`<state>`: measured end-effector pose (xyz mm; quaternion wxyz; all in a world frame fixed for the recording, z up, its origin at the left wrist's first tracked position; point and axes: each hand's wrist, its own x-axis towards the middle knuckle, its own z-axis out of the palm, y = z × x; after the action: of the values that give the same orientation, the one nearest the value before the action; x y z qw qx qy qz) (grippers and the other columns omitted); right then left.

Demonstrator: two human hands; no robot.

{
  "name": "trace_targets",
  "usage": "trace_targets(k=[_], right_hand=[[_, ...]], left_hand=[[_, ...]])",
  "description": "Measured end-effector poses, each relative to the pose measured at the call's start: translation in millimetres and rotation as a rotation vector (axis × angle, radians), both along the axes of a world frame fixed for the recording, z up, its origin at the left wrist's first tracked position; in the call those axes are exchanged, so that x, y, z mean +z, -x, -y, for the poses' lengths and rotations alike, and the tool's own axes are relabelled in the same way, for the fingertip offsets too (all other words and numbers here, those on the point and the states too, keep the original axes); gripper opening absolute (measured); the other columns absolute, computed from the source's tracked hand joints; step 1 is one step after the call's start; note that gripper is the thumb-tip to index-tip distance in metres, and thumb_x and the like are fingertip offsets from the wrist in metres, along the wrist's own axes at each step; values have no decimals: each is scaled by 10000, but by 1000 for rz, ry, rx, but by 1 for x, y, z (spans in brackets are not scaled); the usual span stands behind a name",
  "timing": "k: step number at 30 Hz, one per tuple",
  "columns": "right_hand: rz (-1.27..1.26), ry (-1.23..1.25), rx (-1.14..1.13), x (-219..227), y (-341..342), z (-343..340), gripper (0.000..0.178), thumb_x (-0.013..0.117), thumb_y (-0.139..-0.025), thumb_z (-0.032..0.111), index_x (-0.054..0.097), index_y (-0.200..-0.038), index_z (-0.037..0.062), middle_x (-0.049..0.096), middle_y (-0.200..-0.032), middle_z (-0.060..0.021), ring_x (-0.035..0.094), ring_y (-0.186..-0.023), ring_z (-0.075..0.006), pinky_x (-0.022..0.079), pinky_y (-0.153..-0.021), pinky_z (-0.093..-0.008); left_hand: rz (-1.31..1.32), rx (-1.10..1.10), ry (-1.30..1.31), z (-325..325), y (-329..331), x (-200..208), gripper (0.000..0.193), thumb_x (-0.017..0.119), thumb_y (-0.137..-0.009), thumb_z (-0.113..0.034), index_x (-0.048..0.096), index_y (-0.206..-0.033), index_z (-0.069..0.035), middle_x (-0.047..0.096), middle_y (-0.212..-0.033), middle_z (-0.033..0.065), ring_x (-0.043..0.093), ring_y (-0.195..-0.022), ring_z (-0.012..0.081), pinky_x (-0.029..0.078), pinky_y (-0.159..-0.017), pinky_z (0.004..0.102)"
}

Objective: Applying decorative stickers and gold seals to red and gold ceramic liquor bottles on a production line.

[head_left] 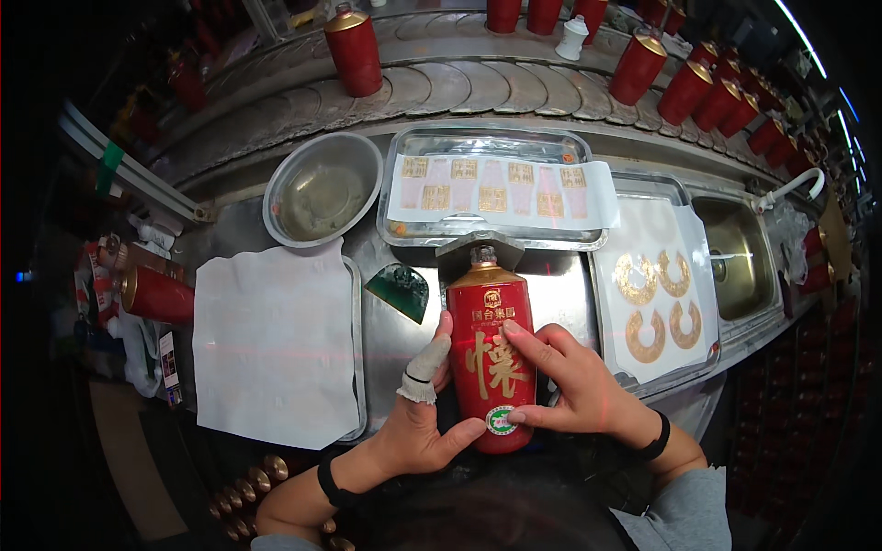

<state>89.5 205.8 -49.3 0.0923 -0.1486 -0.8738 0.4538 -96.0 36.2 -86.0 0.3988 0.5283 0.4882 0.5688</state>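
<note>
Bottle, red with a gold shoulder, lies between both hands at the near middle of the surface, its neck pointing far. The left hand has its grip along the bottle's left side, thumb on the lower face; the right hand lays index finger and thumb on the front, though whether its grip also clasps the side I cannot tell. Both thumbs meet at a round green-and-white sticker, so pressing it flat seems the step in hand; that calls for even thumb pressure and a steady bottle. Just left sits a dark green half-round piece; farther out, a sheet of gold labels and, right, one with gold horseshoe shapes. Hidden are the bottle's underside, whatever supports it, and the right hand's curled fingers. The scene's rim fades into darkness.
</note>
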Motion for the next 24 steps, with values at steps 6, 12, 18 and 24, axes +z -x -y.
trace_targets(k=[6, 12, 18, 24], right_hand=[[64, -60, 13, 12, 4, 3, 923, 843, -738, 421, 425, -1510, 137, 542, -1019, -151, 633, -809, -284, 539, -681, -367], [32, -117, -10, 14, 6, 5, 823, 784, -790, 480, 435, -1509, 288, 513, -952, -161, 623, -683, -293, 538, -605, -386], [57, -135, -3, 13, 7, 6, 821, 775, -796, 484, 425, -1514, 292, 520, -969, -167, 627, -676, -293, 547, -604, -386], [46, -152, -6, 10, 8, 7, 829, 777, -795, 480, 426, -1516, 268, 523, -978, -171, 626, -673, -293, 543, -589, -379]], left_hand=[[60, -4, 6, 4, 1, -10, 953, 702, -902, -169, 22, -1565, -93, -64, -1641, 246, 144, -1514, 375, 252, -1196, 488], [40, -32, -5, 2, 4, -13, 955, 702, -902, -159, 11, -1560, -115, -78, -1638, 249, 148, -1512, 384, 249, -1196, 494], [-81, 35, 4, 3, 6, -10, 872, 734, -881, -193, 188, -1556, -118, 118, -1630, 256, 228, -1486, 428, 250, -1189, 513], [-216, 37, -97, 0, 7, -10, 811, 758, -854, -234, 314, -1529, -169, 283, -1597, 203, 312, -1438, 473, 277, -1172, 526]])
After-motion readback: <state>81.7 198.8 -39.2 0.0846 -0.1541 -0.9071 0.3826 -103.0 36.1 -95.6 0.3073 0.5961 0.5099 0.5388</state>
